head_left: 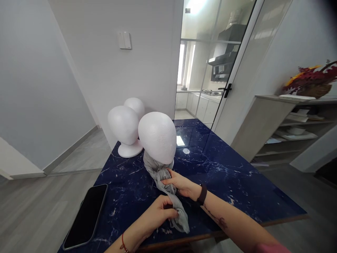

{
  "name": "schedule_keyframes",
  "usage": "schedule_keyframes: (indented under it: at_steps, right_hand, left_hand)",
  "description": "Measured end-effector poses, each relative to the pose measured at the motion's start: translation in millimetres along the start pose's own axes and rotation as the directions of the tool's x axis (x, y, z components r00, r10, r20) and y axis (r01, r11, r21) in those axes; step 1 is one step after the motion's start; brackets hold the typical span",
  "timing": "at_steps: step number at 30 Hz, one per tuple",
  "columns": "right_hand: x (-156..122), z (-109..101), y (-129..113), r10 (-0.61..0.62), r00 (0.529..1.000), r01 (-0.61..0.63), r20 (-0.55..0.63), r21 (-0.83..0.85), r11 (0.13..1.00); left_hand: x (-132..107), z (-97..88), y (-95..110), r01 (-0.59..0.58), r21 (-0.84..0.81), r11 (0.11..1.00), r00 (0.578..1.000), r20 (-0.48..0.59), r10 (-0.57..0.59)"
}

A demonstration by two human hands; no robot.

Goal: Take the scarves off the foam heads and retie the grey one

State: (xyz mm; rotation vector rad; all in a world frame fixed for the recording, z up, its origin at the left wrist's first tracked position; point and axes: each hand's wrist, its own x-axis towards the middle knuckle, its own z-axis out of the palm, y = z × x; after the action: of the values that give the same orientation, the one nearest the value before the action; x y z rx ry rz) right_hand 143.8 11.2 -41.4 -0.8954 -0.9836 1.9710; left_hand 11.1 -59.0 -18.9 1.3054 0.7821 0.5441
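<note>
A white foam mannequin head [157, 137] stands on the dark blue marble table [226, 175], with a grey scarf [160, 172] wrapped round its neck. The scarf's loose end [180, 216] trails toward me. My right hand [180, 184] pinches the scarf just below the knot at the neck. It wears a dark wristband [202, 194]. Nearer to me, my left hand [158, 212] is closed round the hanging tail of the scarf. A red string circles that wrist [122, 242].
Two more white foam heads [124, 126] [135, 105] stand behind on the left. A black phone [85, 216] lies at the table's front left corner. A glass door [210, 70] opens onto a kitchen. Shelves with a flower basket [313, 84] stand on the right.
</note>
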Motion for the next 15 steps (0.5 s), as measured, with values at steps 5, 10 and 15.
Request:
schedule_keyframes:
  at_steps: [5,10,15]
  right_hand:
    - [-7,-1,-15,0.038,0.999,-0.038,0.010,-0.028,0.999]
    - [-42,-25,-58,-0.026,0.998,0.057,0.060,-0.602,0.797]
    - [-49,-65,-77,-0.041,0.998,0.068,0.055,-0.859,0.508]
  left_hand:
    - [-16,-22.4,19,0.023,0.474,0.880,0.996,0.066,-0.062]
    - [-20,-88.6,29,0.259,0.721,0.643,0.913,-0.400,0.081]
    - [7,-125.6,-1,0.227,0.484,0.845,0.830,-0.550,0.092]
